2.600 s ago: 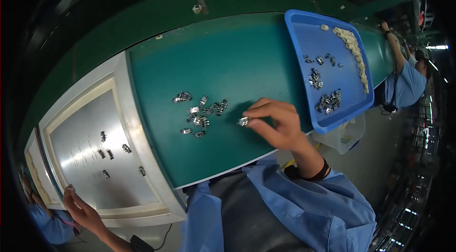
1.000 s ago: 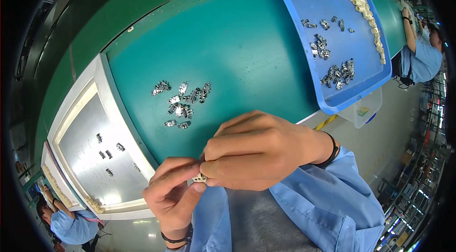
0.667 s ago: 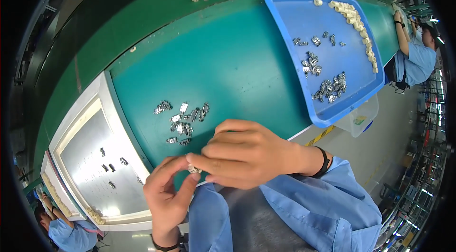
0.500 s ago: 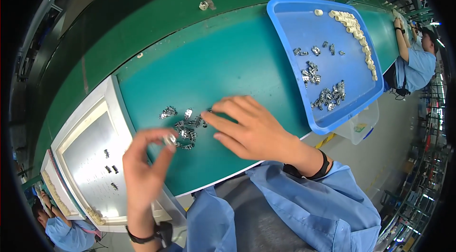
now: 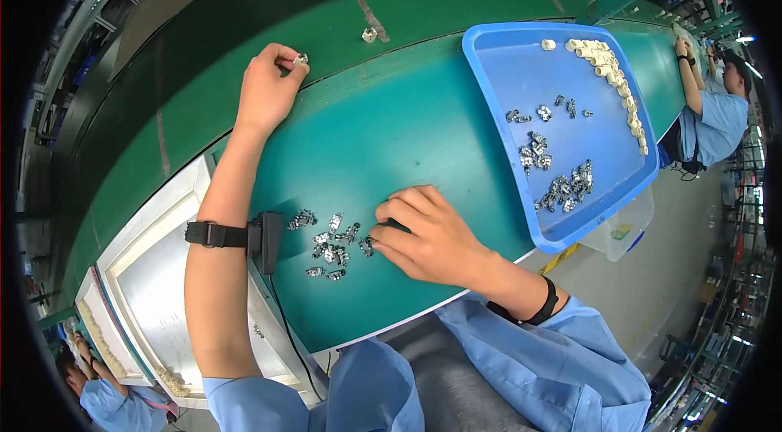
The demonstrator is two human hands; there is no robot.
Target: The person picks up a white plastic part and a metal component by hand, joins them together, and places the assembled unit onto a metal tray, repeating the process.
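My left hand [image 5: 270, 90] reaches out over the dark green strip beyond the mat, closed in a pinch on a small round whitish part [image 5: 301, 60] with metal in it. Nearer to me, on the teal mat [image 5: 391, 122], lies a loose cluster of small shiny metal parts [image 5: 330, 253]. At the cluster's right edge is my right hand [image 5: 436, 236], its fingers bent and its fingertips closed on one dark, shiny metal part [image 5: 366, 246]. Similar whitish round pieces lie on the green strip, one [image 5: 369, 35] to the right of my left hand.
A blue tray [image 5: 533, 220] on the right holds metal parts and cream cylinders [image 5: 626, 90]. At left stands a white-framed panel [image 5: 147, 285], partly behind my left forearm. A clear bin [image 5: 623, 224] sits below the tray. Other people work at far right and lower left.
My left hand has moved from beside the cluster out to the green strip, carrying the whitish round part. My right hand stays by the cluster, its fingertips now at the right edge. The view has shifted slightly.
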